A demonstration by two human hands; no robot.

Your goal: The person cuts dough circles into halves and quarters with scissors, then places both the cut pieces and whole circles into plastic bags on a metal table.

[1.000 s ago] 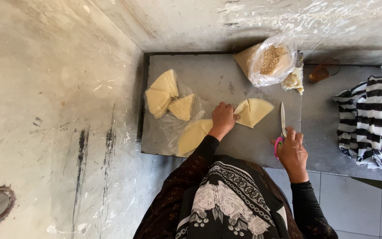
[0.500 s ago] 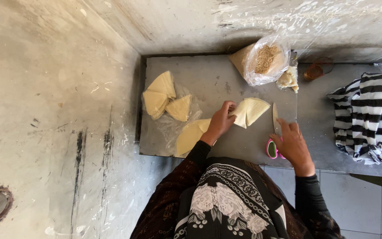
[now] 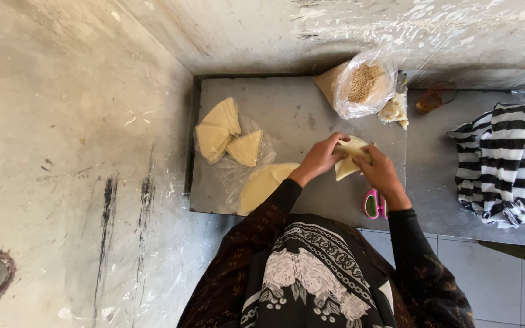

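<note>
A pale yellow wedge of flat dough (image 3: 349, 159) lies on the grey metal worktop (image 3: 287, 115), and both my hands are on it. My left hand (image 3: 321, 157) grips its left edge and my right hand (image 3: 380, 168) holds its right side. A pink-handled knife (image 3: 373, 204) lies on the worktop just below my right wrist. Left of my left forearm lies a larger flat piece of dough (image 3: 262, 185). Further left, three folded dough wedges (image 3: 225, 135) rest on a clear plastic sheet.
A clear plastic bag of brown grain (image 3: 364, 85) stands at the back of the worktop, with crumpled plastic (image 3: 394, 111) and a small glass (image 3: 432, 98) beside it. A black-and-white striped cloth (image 3: 496, 161) lies at the right. A rough concrete wall (image 3: 74, 152) fills the left.
My right hand has put the knife down on the worktop and moved left onto the dough wedge. Both hands now hold that wedge together.
</note>
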